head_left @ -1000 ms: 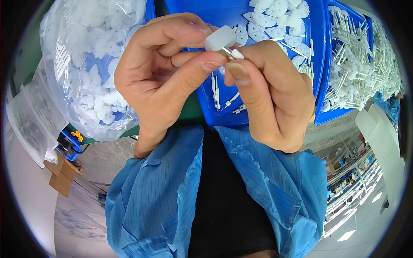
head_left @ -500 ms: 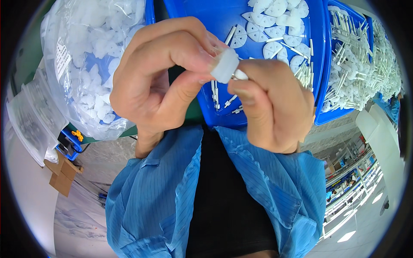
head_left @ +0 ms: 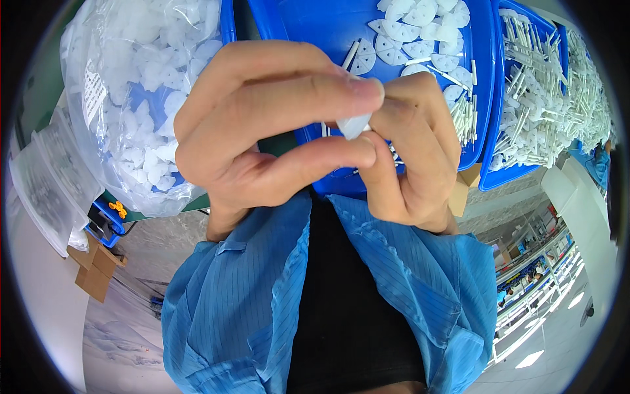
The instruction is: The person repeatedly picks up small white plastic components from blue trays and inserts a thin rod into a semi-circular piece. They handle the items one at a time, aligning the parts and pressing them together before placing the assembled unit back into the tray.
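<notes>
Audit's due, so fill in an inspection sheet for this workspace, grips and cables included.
Surface: green tabletop, mostly covered.
Job's things: white piece in hand; loose white pieces and thin rods in blue tray; clear bag of white pieces, left.
Clutter: orange item in or by small blue container, lower left.
Grips: left grip around the white piece; right grip close against it, hold hidden.
Cables: dark cord beside that container.
Surroundings: cardboard, lower left; filled blue bin, right; shelving beyond.
</notes>
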`<state>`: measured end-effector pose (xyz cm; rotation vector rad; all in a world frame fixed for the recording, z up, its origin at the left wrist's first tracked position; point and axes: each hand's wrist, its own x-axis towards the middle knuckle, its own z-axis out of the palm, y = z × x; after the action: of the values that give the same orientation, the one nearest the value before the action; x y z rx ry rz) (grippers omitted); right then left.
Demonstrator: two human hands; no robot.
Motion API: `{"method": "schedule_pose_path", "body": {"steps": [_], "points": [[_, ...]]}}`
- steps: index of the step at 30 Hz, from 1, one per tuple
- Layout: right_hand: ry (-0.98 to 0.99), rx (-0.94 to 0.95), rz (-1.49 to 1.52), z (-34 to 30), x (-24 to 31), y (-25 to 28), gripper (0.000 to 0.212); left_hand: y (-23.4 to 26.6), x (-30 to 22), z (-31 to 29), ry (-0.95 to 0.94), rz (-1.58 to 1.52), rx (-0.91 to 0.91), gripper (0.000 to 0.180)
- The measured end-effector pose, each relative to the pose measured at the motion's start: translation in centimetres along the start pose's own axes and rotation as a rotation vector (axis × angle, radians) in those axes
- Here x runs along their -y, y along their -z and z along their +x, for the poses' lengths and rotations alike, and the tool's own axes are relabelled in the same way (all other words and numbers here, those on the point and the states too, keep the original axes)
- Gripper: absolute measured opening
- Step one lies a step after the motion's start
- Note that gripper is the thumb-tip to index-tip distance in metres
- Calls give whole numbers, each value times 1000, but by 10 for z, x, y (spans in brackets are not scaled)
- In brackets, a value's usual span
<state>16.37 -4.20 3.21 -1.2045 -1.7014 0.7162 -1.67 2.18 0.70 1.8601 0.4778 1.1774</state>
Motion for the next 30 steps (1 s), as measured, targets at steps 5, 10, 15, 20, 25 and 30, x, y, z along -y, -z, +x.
{"method": "schedule_pose_path", "body": {"steps": [5, 10, 15, 20, 25, 30], "points": [[17, 27, -105, -1, -4, 2, 20, -4, -9, 0, 235, -98, -92, 41], [49, 49, -108, -2, -11, 4, 23, -9, -9, -4, 323, -248, -149, 39], [-252, 80, 453, 3, -10, 6, 19, -14, 2, -4, 99, -108, -135, 33], [-547, 20, 369, 11, 0, 8, 20, -21, 8, 0, -139, 149, -105, 29], [-516, 72, -13, 17, 12, 17, 14, -11, 13, 1, -190, 52, -45, 38], [-105, 363, -229, 5, -11, 30, 21, -16, 13, -14, 150, -112, -440, 34]]}}
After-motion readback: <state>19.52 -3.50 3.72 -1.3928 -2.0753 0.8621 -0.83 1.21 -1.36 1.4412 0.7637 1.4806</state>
